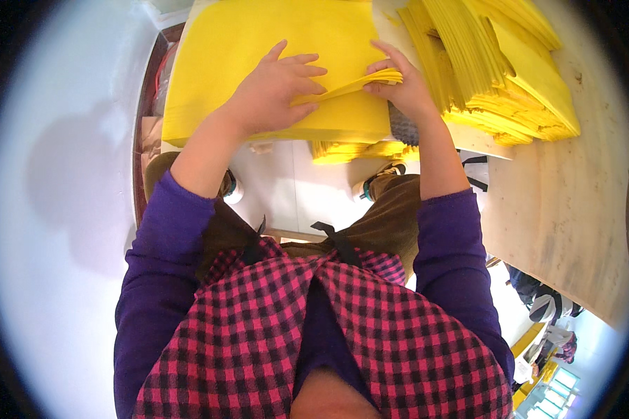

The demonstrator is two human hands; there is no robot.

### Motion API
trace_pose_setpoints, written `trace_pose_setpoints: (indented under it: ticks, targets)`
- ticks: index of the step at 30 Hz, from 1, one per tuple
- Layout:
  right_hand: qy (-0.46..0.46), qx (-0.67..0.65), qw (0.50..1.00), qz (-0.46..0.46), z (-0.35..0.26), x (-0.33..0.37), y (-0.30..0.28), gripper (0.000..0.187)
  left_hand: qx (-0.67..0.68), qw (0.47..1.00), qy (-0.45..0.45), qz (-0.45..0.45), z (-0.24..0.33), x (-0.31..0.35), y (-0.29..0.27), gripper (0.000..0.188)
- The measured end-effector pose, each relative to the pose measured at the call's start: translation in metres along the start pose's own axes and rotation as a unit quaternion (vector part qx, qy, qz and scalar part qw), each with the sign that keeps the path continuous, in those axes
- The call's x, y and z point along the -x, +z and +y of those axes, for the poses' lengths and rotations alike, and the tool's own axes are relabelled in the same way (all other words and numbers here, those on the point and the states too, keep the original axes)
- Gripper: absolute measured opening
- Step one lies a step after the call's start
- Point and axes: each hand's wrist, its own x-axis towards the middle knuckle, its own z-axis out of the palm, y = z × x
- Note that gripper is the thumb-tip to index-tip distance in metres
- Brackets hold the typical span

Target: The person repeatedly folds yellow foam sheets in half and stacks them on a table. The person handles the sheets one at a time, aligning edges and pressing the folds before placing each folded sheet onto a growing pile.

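Checked apron (314,335) nearest; left hand (276,91) flat on yellow sheet stack (258,42), right hand (398,84) pinching sheet edge (349,87) between both; folded pile (503,70) right.

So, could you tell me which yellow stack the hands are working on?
The flat stack on the left: the left hand presses on it and the right hand lifts its top sheet. The fanned stack on the right lies untouched.

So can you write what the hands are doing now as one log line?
left hand: flat on yellow sheet stack | right hand: pinching lifted sheet edge | second yellow pile: at right, on wooden table
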Motion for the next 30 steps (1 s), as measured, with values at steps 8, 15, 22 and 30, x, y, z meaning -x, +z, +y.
trace_pose_setpoints:
  ticks: [8, 15, 22, 30]
  targets:
    - [-0.121, -0.046, 0.990, 0.053, 0.006, 0.022, 0.014, 0.022, -0.108, 0.986, -0.113, 0.057, 0.014, 0.050, -0.003, 0.042]
    - [-0.152, -0.086, 0.980, 0.094, 0.007, 0.026, 0.019, 0.031, -0.144, 0.966, -0.205, 0.066, -0.018, 0.107, -0.033, 0.053]
    - [-0.137, -0.116, 0.981, 0.067, 0.017, 0.025, 0.020, 0.026, -0.095, 0.956, -0.218, 0.171, -0.059, 0.145, -0.042, 0.036]
    - [-0.153, 0.018, 0.988, 0.028, 0.022, 0.029, 0.017, 0.017, 0.018, 0.956, -0.167, 0.241, -0.079, 0.157, -0.032, 0.020]
